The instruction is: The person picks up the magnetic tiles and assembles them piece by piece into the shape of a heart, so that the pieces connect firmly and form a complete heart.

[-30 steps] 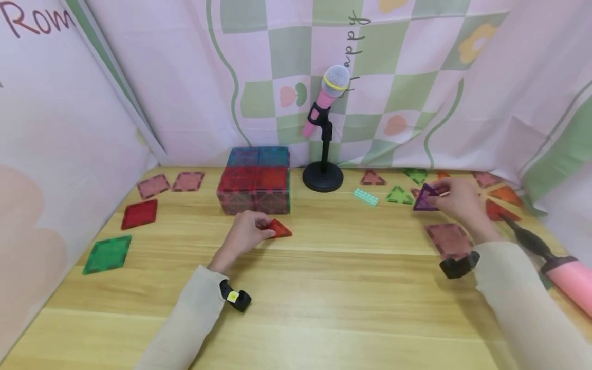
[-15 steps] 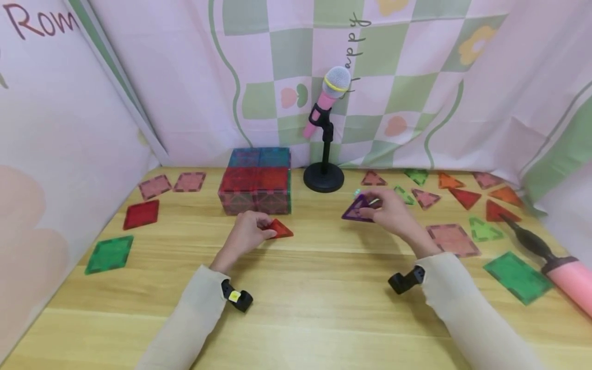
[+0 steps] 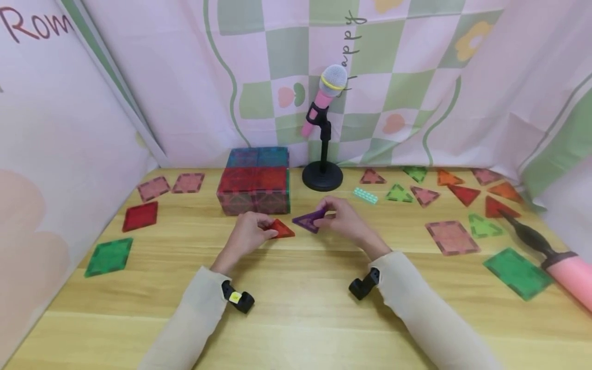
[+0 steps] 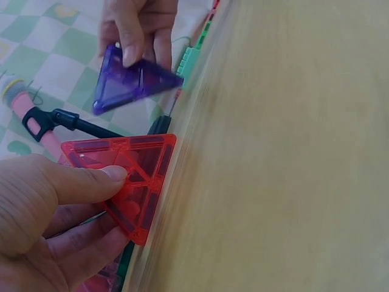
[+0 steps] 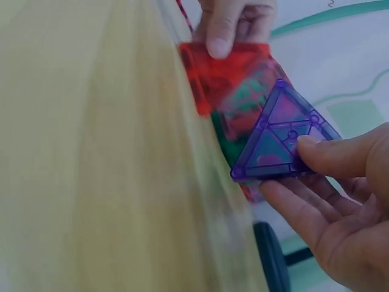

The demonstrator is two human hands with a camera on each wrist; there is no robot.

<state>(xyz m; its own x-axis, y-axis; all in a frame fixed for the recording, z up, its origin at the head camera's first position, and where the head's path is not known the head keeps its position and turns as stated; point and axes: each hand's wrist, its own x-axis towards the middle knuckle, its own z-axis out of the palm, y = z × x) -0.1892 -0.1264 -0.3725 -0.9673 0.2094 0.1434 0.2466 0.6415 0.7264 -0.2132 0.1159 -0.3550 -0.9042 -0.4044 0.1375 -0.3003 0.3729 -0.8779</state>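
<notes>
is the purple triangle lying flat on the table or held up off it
Held up. The right hand pinches the purple triangle between thumb and fingers, clear of the table in the wrist views.

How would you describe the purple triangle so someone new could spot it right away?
Start at the microphone stand at the back of the table. Just in front of it, the right hand pinches the purple triangle, lifted off the wood. Beside it the left hand holds a red triangle; no other tile in view is purple.
</notes>
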